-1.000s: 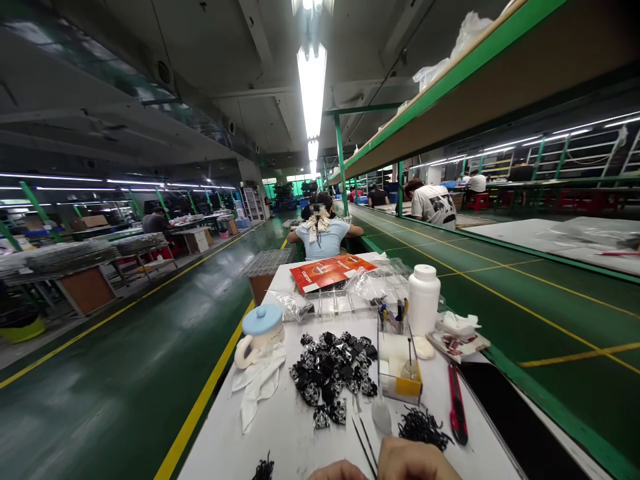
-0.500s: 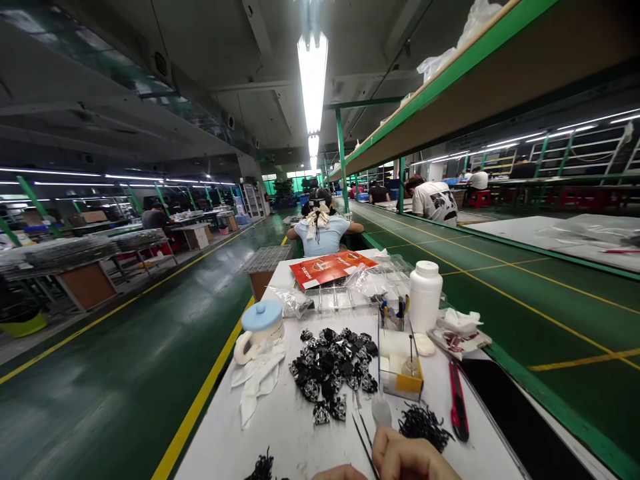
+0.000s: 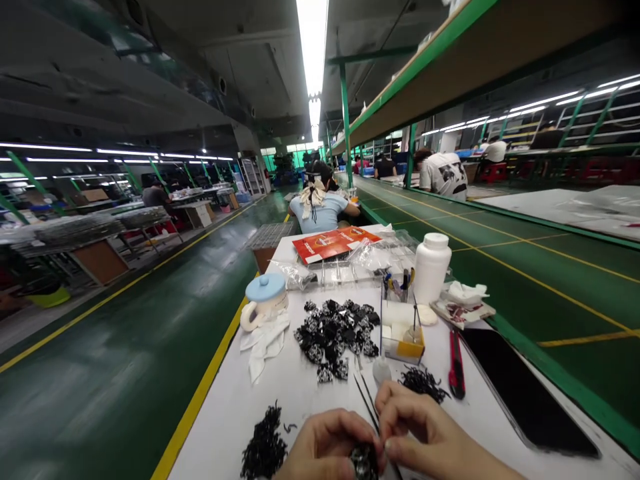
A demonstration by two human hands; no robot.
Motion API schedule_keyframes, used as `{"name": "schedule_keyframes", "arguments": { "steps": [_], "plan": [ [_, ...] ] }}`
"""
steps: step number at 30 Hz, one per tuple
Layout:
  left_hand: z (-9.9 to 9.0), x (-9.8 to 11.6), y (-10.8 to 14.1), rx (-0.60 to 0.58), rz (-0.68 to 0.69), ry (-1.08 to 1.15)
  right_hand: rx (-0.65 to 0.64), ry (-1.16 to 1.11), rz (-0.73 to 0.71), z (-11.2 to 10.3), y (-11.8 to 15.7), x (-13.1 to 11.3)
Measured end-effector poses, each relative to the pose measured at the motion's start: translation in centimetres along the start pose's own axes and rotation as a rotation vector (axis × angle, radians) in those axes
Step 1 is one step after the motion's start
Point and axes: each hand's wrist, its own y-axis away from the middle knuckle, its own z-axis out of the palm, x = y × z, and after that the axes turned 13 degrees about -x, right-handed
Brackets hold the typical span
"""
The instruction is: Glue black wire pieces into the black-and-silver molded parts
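Observation:
At the bottom centre my left hand [image 3: 325, 443] is closed around a small black and silver shiny part [image 3: 364, 461]. Close against it on the right, my right hand [image 3: 425, 423] has its thumb and fingers pinched together; whatever they hold is too small to make out. A pair of tweezers [image 3: 367, 399] lies on the table between the hands, partly covered by them. Similar black and silver parts [image 3: 335, 333] form a pile ahead. Small black strips lie in one heap [image 3: 265, 443] left of my left hand and another heap [image 3: 424, 383] beyond my right hand.
A clear box [image 3: 401, 333] with a yellow front stands behind the right heap, near a white bottle [image 3: 433, 267]. A red cutter [image 3: 455, 367] and a black phone [image 3: 525, 387] lie right. Left are a lidded mug [image 3: 265, 300] and tissue [image 3: 265, 343]. A co-worker [image 3: 320, 207] sits ahead.
The view has tilted down, showing more of both hands and the left heap. The black and silver part in my left hand has come into sight. My hands are now close together.

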Motion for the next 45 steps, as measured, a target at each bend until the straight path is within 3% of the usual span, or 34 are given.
{"name": "schedule_keyframes", "arguments": {
  "steps": [5, 7, 10, 13, 26, 34, 45],
  "plan": [
    [1.2, 0.1, 0.1, 0.163, 0.003, 0.068, 0.039, -0.007, 0.042, 0.3, 0.4, -0.6],
    [1.4, 0.3, -0.1, 0.217, -0.014, 0.101, 0.118, 0.061, 0.032, 0.3, 0.5, -0.5],
    [1.2, 0.4, -0.3, 0.310, -0.020, 0.120, 0.240, 0.227, -0.050, 0.2, 0.9, -0.5],
    [0.8, 0.3, -0.4, 0.353, -0.058, 0.096, 0.201, 0.375, -0.133, 0.2, 1.4, -0.8],
    [0.6, -0.2, -0.5, 0.388, -0.184, 0.065, 0.065, 0.511, -0.082, 0.4, 1.4, -1.2],
    [0.6, -0.3, -0.6, 0.408, -0.199, 0.068, 0.085, 0.574, -0.114, 0.4, 1.4, -1.0],
    [0.4, -0.6, -0.6, 0.423, -0.180, 0.105, 0.155, 0.487, -0.045, 0.8, 1.1, -0.6]
  ]
}}
